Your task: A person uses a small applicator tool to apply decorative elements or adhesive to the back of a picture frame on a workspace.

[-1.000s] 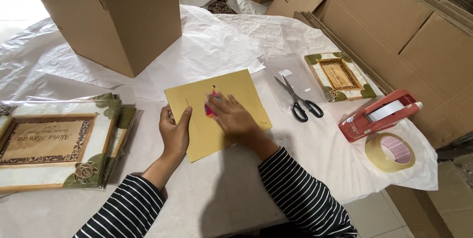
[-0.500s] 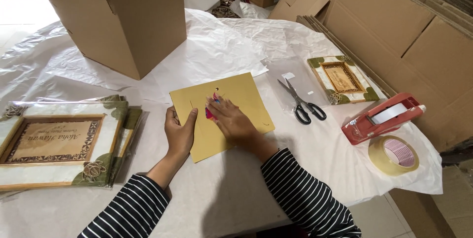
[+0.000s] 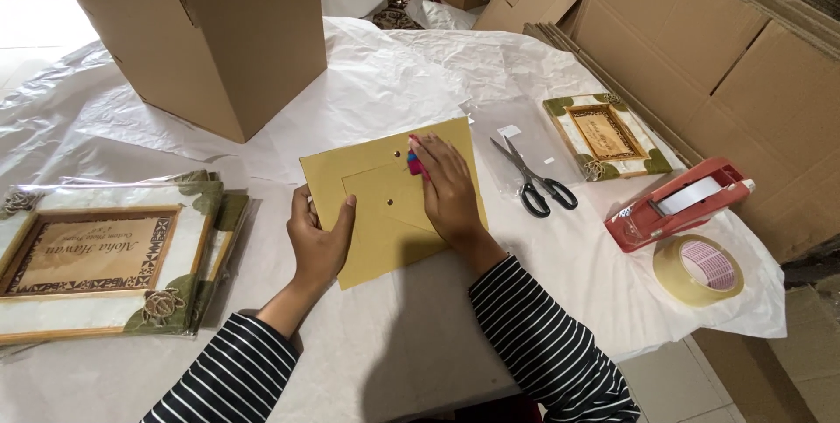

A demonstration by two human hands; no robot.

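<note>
While the left hand point(image 3: 317, 239) kept pinning the yellow board point(image 3: 394, 200) by its near-left edge, thumb over the rim, the right hand point(image 3: 446, 188) had barely shifted, pinching a small pink thing point(image 3: 415, 160) against its far edge. Flat, mustard-coloured and bearing a raised inner panel, it lay mid-tabletop point(image 3: 376, 344) beside the scissors point(image 3: 534, 182).

Two hands: left hand point(image 3: 320, 244), right hand point(image 3: 448, 191); one yellow backing board point(image 3: 376, 213); two visible decorated frames point(image 3: 92, 257) point(image 3: 608, 134); one scissors point(image 3: 532, 180); one tape dispenser point(image 3: 678, 204); one tape roll point(image 3: 697, 269); one large carton point(image 3: 210, 29).
</note>
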